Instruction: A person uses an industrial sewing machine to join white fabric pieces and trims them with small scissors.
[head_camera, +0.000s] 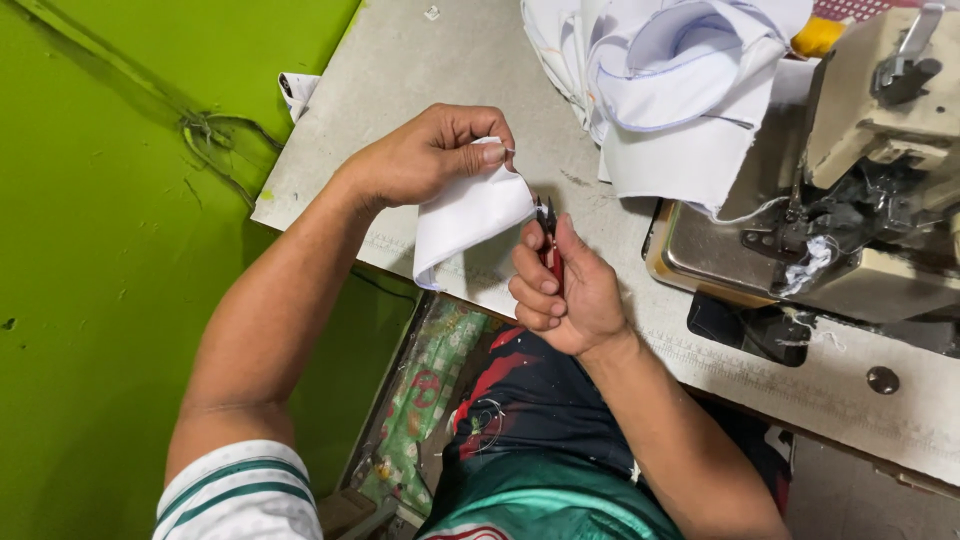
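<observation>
The left hand (430, 155) pinches a small folded white cloth piece (468, 215) up off the grey table (420, 70), so a thin thread (520, 172) at its edge stands clear. The right hand (560, 295) is closed around little red thread snips (547, 235), tips right by that thread. More white cloth (670, 90) is heaped beside the sewing machine (870, 170).

The left hand (425, 155) pinched a folded piece of white fabric (468, 215) above the grey worktable (420, 70); the right hand (562, 295) gripped small red-handled thread snips (547, 235), their dark blades touching the fabric's edge; a pile of white cloth (665, 90) lay beside the beige sewing machine (870, 170); the floor (120, 250) was green.
</observation>
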